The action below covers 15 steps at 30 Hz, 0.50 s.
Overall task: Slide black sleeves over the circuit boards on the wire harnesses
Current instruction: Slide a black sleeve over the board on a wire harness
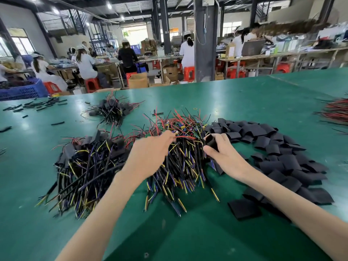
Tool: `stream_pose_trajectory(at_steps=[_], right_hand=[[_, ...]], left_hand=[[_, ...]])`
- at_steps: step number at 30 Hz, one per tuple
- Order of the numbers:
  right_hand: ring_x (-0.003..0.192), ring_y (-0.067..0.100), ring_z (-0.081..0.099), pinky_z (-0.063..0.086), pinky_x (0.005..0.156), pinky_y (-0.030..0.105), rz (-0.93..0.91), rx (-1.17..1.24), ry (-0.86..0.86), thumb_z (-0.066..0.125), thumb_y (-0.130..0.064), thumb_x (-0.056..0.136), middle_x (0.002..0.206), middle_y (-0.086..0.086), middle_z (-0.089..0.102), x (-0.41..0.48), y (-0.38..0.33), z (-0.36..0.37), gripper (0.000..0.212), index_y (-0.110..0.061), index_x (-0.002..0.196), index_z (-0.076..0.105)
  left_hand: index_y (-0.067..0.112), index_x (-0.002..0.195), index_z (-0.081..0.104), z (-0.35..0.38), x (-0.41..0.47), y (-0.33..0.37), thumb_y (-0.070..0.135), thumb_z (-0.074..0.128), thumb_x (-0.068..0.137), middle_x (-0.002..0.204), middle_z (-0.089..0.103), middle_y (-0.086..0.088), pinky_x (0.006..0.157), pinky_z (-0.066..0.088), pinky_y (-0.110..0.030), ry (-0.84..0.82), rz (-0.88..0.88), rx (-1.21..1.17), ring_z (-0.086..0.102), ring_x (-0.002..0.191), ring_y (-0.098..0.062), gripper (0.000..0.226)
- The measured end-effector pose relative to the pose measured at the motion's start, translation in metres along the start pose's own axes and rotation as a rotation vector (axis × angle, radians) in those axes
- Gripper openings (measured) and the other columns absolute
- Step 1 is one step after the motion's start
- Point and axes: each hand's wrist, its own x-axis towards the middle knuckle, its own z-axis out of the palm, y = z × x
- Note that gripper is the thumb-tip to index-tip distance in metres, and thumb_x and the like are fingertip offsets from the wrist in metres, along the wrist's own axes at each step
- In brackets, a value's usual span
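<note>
At frame centre the left hand point(150, 149) reaches into the pile of wire harnesses point(185, 166) and pinches a red wire point(186, 137) near the pile's top. Just to its right, the right hand point(224, 155) grips one black sleeve point(211, 141) between thumb and fingers. A heap of loose sleeves point(278, 147) lies at right on the green surface point(244, 95). A pile of sleeved harnesses point(88, 161) lies at left.

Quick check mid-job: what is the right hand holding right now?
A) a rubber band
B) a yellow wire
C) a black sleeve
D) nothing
C: the right hand has its fingers and thumb curled round a black sleeve, lifted just above the middle pile of wire harnesses, with the heap of loose sleeves lying to its right.
</note>
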Motion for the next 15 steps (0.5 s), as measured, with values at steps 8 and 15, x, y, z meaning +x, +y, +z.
stream_pose_trajectory(at_steps=[8,15], right_hand=[[0.085,0.003,0.044,0.029,0.077,0.010,-0.115,-0.183,0.081,0.063,-0.013,0.088,0.092,-0.007,0.040,-0.005,-0.003,-0.002,0.043,-0.015,0.130,0.051],[0.082,0.015,0.055,0.037,0.074,0.010,-0.148,-0.131,0.124,0.077,-0.014,0.074,0.089,-0.003,0.060,-0.010,-0.009,0.001,0.039,-0.013,0.111,0.065]], left_hand=[[0.018,0.106,0.054,0.028,-0.027,0.008,0.020,0.038,0.101,0.072,0.066,0.012,0.063,0.051,-0.041,0.119,-0.114,-0.452,0.055,0.047,-0.011,0.017],[0.017,0.104,0.055,0.025,-0.033,0.018,0.020,0.037,0.101,0.071,0.066,0.012,0.064,0.051,-0.037,0.094,-0.107,-0.497,0.056,0.047,-0.013,0.018]])
